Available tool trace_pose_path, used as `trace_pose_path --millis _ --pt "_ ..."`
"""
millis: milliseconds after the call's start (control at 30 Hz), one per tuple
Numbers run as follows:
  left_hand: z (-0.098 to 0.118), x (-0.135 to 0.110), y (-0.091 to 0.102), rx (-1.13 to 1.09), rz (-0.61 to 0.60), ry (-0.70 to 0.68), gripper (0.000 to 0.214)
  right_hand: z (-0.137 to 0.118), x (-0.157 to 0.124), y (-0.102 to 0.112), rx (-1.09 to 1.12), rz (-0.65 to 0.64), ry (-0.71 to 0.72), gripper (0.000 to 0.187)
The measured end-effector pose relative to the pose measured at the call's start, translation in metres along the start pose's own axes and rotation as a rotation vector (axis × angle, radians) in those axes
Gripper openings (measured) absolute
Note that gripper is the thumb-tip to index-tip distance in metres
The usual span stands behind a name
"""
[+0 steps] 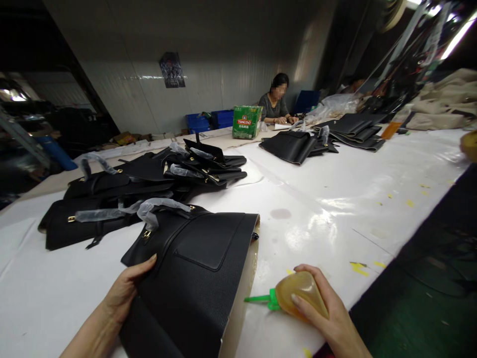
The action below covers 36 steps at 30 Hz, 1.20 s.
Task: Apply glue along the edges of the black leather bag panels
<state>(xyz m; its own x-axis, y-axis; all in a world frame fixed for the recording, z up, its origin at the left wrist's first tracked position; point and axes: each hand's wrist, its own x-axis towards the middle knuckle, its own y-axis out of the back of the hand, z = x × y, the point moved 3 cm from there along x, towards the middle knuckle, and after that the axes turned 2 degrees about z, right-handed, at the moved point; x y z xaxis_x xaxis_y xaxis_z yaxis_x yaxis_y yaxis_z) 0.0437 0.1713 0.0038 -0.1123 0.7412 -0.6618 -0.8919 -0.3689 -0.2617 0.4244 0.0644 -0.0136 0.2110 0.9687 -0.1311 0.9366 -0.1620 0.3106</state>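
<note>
In front of me a black leather bag piece [194, 278] lies on the white table, its pale inner edge facing right. My left hand [130, 283] grips its left side, thumb on top and the other fingers hidden beneath. A handle wrapped in clear plastic [149, 211] and gold-coloured buckles are at its far end. My right hand [324, 308] is wrapped around a squeeze bottle [300, 293] of amber liquid, lying on its side in the grip. The bottle's thin green nozzle [257, 299] points left, close to the bag's open edge; whether it touches I cannot tell.
More black bag pieces [149, 174] are piled at the left, others [290, 144] farther back. A green carton [246, 122] stands near a seated person [276, 102]. An amber bottle [392, 128] is at the far right. Yellow scraps [358, 268] dot the white tabletop [298, 199] near its right edge.
</note>
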Motion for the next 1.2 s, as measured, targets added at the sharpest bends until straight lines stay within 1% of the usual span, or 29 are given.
trace_pose_path --millis 67,100,133,200,267,300,367,433,467,500,600,633,667,800,833,867,967,1000,1033,1133,1167,1200 --pt "0.0 0.0 0.0 -0.012 0.002 0.002 0.026 0.001 -0.003 -0.004 0.006 -0.079 0.023 0.051" --pt "0.001 -0.001 0.0 -0.023 0.003 -0.002 0.031 0.001 -0.005 -0.005 0.01 -0.094 0.029 0.051" --pt "0.001 -0.001 0.0 -0.034 0.002 -0.006 0.036 0.002 -0.005 -0.005 0.014 -0.085 0.027 0.051" --pt "0.001 -0.002 0.0 -0.052 0.004 -0.013 0.042 0.002 -0.005 -0.003 0.018 -0.008 0.007 0.05" --pt "0.0 -0.002 0.0 -0.048 0.002 -0.002 0.043 0.001 -0.004 0.0 0.021 0.066 -0.01 0.05" --pt "-0.001 -0.002 0.0 -0.042 -0.001 0.009 0.044 0.0 -0.004 0.0 0.024 0.08 -0.011 0.05" --pt "-0.001 -0.001 0.0 -0.037 -0.009 0.014 0.046 -0.003 -0.005 -0.001 0.033 0.042 0.009 0.05" --pt "-0.001 -0.001 0.001 -0.039 -0.008 -0.01 0.049 -0.006 -0.008 -0.004 0.037 -0.013 0.034 0.049" --pt "0.0 0.0 0.001 -0.037 -0.004 -0.024 0.05 -0.008 -0.009 -0.005 0.038 -0.018 0.036 0.049" --pt "0.0 0.0 0.001 -0.031 0.0 -0.032 0.05 -0.009 -0.01 -0.005 0.038 0.002 0.029 0.049" --pt "0.001 -0.001 0.001 -0.019 0.007 -0.041 0.046 -0.01 -0.011 -0.002 0.037 0.117 -0.017 0.051" --pt "0.001 -0.001 0.0 -0.022 0.007 -0.042 0.045 -0.009 -0.011 -0.001 0.034 0.124 -0.02 0.051" --pt "0.001 -0.001 0.0 -0.026 0.009 -0.043 0.046 -0.008 -0.011 -0.002 0.029 0.099 -0.014 0.051" --pt "0.0 -0.003 0.0 -0.025 0.006 -0.042 0.054 -0.001 -0.014 -0.008 0.003 -0.118 0.043 0.051" --pt "0.001 -0.003 0.0 -0.02 0.002 -0.045 0.056 -0.001 -0.013 -0.008 -0.004 -0.131 0.044 0.052" --pt "0.001 -0.003 0.0 -0.016 -0.002 -0.047 0.056 -0.002 -0.013 -0.008 -0.011 -0.106 0.034 0.052" --pt "0.001 -0.004 0.0 -0.019 0.006 -0.041 0.055 -0.006 -0.011 -0.005 -0.02 0.036 -0.015 0.051" --pt "0.001 -0.004 0.0 -0.025 0.011 -0.037 0.056 -0.007 -0.012 -0.006 -0.019 0.047 -0.018 0.05" --pt "0.001 -0.003 0.0 -0.03 0.014 -0.035 0.056 -0.007 -0.013 -0.008 -0.017 0.03 -0.013 0.05" --pt "0.001 -0.002 0.0 -0.041 0.0 -0.028 0.054 -0.004 -0.015 -0.013 -0.003 -0.083 0.012 0.053" --pt "0.0 -0.002 0.0 -0.041 -0.007 -0.023 0.051 -0.003 -0.014 -0.013 -0.005 -0.1 0.012 0.054" --pt "0.0 -0.002 0.0 -0.039 -0.014 -0.017 0.048 -0.003 -0.011 -0.011 -0.012 -0.084 0.006 0.054"
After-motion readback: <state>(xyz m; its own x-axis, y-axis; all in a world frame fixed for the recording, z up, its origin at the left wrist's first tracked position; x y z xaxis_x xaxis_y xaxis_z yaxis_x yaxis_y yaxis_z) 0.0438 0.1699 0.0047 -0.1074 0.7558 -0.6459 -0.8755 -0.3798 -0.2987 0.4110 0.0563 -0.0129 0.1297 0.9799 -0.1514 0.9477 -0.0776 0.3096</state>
